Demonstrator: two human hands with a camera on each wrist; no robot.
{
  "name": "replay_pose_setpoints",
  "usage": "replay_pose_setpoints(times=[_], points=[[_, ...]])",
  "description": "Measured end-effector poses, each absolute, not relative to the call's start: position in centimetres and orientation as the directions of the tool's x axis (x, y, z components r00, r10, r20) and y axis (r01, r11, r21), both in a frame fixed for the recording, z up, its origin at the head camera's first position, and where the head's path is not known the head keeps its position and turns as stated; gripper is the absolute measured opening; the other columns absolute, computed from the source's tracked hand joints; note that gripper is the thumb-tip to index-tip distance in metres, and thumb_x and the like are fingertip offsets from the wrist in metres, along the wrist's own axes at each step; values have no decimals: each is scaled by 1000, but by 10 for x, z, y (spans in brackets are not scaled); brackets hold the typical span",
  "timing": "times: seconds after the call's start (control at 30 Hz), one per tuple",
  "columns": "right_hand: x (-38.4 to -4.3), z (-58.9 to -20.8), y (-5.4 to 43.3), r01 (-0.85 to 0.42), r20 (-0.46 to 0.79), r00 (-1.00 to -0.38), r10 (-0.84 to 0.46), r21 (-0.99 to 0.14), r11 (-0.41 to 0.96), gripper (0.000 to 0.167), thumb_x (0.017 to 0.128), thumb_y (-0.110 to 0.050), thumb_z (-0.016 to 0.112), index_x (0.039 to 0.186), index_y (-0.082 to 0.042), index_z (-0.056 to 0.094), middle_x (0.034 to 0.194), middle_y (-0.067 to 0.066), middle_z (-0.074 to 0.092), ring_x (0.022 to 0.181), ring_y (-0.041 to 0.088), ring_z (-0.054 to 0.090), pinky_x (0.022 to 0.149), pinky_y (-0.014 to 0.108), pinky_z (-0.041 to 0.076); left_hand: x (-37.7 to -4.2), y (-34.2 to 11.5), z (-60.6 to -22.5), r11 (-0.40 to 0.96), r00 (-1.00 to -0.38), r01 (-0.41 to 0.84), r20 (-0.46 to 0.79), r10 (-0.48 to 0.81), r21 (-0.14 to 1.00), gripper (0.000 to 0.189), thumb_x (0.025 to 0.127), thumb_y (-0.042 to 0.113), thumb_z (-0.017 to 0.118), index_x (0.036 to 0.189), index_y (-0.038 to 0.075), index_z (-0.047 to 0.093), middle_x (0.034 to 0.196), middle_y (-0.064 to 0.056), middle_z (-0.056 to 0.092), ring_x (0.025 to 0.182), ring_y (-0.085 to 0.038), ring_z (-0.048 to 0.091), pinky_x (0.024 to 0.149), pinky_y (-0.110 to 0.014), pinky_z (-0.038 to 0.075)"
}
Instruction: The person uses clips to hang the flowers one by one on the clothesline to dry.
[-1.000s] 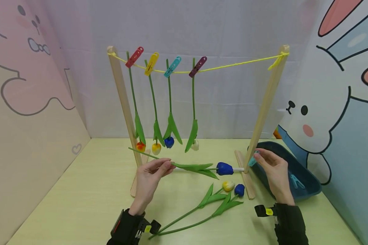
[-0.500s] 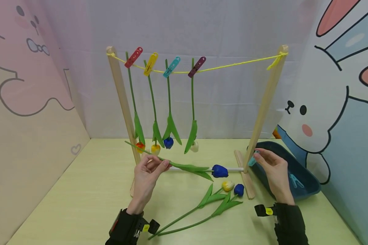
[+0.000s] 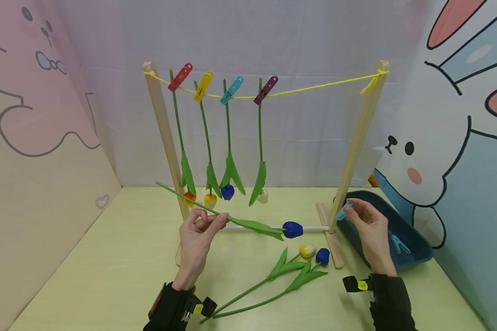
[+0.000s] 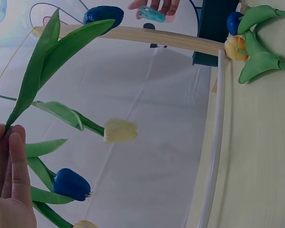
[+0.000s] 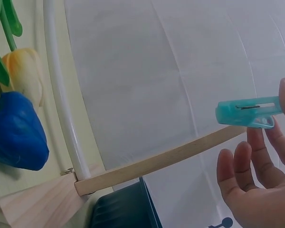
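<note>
Head view looked forward and down over the table (image 3: 87,253), farthest off, with left hand (image 3: 194,246), right hand (image 3: 372,232) and whole rack (image 3: 161,119) in frame. Left wrist view sat close to its hand, rolled sideways, facing backdrop (image 4: 152,166) and right post (image 4: 166,42). Right wrist view, also close, rolled the opposite way, faced backdrop too. Wrist views shared rod (image 5: 64,109), right post, bin (image 5: 126,204), clip (image 5: 242,111).

Right grip (image 5: 266,192) pinches 1 teal clothespin (image 5: 247,111); 2 tulips (image 5: 16,130) lie near the white rod (image 5: 61,95).
</note>
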State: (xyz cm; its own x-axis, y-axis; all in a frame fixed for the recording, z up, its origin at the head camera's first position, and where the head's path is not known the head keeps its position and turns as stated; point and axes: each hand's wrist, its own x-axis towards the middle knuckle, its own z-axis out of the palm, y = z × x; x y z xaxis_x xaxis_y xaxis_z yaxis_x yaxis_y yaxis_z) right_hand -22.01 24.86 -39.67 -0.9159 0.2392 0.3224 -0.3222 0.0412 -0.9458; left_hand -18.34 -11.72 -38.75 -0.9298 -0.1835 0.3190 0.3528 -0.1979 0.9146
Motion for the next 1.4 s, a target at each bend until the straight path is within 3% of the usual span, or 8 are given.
replay_pose_setpoints(times=[0.27,0.4,0.63,0.9,1.0,1.2,1.3,1.4], points=[[-220,-394,248,-312,314,-919,237,-949,48,33,99,-9,63,125,11,57,93,-12,63,88,5,58,79,12,53,-182,-116,-385,-186,-910,388,342,-236,903,26,92,-7,66,99,11,48,87,12,79,80,-7,75,86,-25,61],[-220,-393,248,-317,319,-921,223,-947,43,29,100,-9,62,123,8,60,93,-14,63,87,6,58,79,12,53,-181,-115,-385,-152,-885,440,400,-238,885,24,91,-8,67,110,3,56,87,13,79,78,-6,74,85,-23,61],[-220,-392,249,-322,309,-914,263,-947,-4,30,98,-8,64,122,10,60,94,-10,66,85,8,60,80,12,54,-180,-109,-388,-66,-800,587,565,-204,807,23,87,-11,70,108,-2,73,91,12,79,80,-4,74,77,-19,60],[-222,-390,248,-338,302,-890,343,-940,-49,17,97,-5,65,112,-1,69,91,-7,68,80,11,60,77,12,54,-185,-100,-387,-35,-736,672,660,-150,740,26,86,-14,68,108,-2,75,100,15,77,88,-2,74,82,-18,59],[-224,-390,247,-360,323,-875,361,-932,-38,15,96,-2,64,109,-5,70,91,-6,67,79,11,60,77,12,54,-188,-95,-384,-14,-727,682,676,-124,731,23,87,-13,69,108,-9,73,103,17,76,91,-1,73,86,-19,59],[-228,-384,245,-415,377,-849,371,-909,-26,17,96,1,63,112,3,68,91,-5,67,79,11,61,76,12,55,-194,-88,-379,1,-711,702,702,-51,712,21,89,-8,69,109,-15,68,108,19,73,96,-1,71,90,-23,58],[-230,-380,244,-436,394,-839,375,-899,-33,19,96,1,64,114,6,67,91,-5,68,78,11,61,75,12,55,-198,-85,-377,9,-698,716,716,-22,698,21,90,-8,67,110,-15,68,107,11,74,98,-1,70,92,-25,58],[-232,-376,244,-456,413,-828,378,-889,-27,18,96,1,63,113,6,67,90,-6,68,78,11,61,73,12,54,-201,-81,-374,17,-693,721,721,-3,693,22,89,-10,67,111,-14,68,104,-7,74,99,0,70,94,-25,57]])
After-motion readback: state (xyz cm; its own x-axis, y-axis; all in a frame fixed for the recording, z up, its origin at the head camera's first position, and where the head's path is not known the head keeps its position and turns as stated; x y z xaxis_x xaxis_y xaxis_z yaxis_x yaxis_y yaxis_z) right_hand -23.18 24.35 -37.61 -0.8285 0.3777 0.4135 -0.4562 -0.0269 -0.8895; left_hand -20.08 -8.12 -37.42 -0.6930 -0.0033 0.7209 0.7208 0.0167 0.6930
